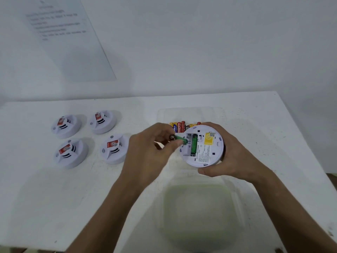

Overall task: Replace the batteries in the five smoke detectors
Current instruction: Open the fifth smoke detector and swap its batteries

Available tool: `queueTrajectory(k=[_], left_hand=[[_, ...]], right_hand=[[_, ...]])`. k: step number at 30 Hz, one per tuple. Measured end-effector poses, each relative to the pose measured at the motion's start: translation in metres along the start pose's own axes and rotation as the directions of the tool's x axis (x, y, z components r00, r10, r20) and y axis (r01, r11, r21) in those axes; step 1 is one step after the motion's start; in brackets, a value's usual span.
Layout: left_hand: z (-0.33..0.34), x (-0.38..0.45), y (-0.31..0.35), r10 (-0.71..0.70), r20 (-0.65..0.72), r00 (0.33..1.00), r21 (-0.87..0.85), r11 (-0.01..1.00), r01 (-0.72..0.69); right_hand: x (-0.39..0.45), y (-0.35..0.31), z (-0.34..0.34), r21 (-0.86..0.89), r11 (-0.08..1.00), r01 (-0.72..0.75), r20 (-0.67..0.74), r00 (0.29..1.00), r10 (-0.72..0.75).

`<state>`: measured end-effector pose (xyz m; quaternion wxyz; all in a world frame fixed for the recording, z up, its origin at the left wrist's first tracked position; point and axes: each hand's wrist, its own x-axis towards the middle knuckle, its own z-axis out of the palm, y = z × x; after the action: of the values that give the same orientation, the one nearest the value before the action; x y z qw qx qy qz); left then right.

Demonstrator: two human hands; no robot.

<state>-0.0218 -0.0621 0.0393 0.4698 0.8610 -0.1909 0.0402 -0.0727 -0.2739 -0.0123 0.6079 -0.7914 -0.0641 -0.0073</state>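
Left hand (149, 152) pinches a green battery (179, 139) at the open bay's left edge, long axis roughly crosswise to the bay. Right hand (229, 154) grips the upturned smoke detector (202, 146) above the tabletop (255, 125); a second green battery (193, 144) sits in the bay. Spare batteries (179, 126) lie in a clear tray behind. Four detectors (83, 141) stand left, well apart. Left hand is nearer.
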Motion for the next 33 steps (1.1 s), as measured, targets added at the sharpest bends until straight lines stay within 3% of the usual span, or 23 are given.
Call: queueTrajectory(k=[7,9,11,14,17,19,29,31,33], left_hand=[[0.013,-0.024,-0.023,0.356,-0.050,0.933,0.165,0.924,-0.344],[0.014,-0.028,-0.029,0.398,-0.058,0.916,0.143,0.911,-0.386],[0.009,-0.029,-0.028,0.304,-0.059,0.951,0.050,0.952,-0.302],[0.000,-0.030,-0.022,0.053,0.039,0.998,-0.062,0.997,-0.050],[-0.010,-0.028,-0.016,-0.192,0.232,0.953,-0.238,0.939,0.247],[-0.016,-0.027,-0.015,-0.260,0.315,0.913,-0.309,0.881,0.358],[-0.024,-0.036,-0.032,-0.306,0.204,0.930,-0.285,0.890,0.356],[-0.029,-0.037,-0.046,-0.305,0.129,0.943,-0.162,0.932,0.324],[-0.037,-0.041,-0.067,-0.299,0.065,0.952,0.086,0.952,0.293]], right_hand=[[0.002,-0.006,0.012,0.016,0.999,0.043,0.006,0.999,-0.043],[0.001,-0.008,0.014,0.018,0.998,0.052,-0.001,0.999,-0.052],[0.000,-0.011,0.016,0.019,0.998,0.058,0.014,0.998,-0.058],[-0.001,-0.013,0.018,0.024,0.998,0.060,0.033,0.998,-0.061],[-0.003,-0.015,0.021,0.045,0.998,0.047,0.068,0.996,-0.050],[-0.005,-0.016,0.024,0.061,0.997,0.044,0.085,0.995,-0.049],[0.000,-0.019,0.039,0.034,0.999,0.038,0.118,0.992,-0.042],[0.000,-0.019,0.037,0.014,0.999,0.041,0.105,0.994,-0.043],[-0.003,-0.019,0.033,0.000,0.999,0.044,0.089,0.995,-0.044]])
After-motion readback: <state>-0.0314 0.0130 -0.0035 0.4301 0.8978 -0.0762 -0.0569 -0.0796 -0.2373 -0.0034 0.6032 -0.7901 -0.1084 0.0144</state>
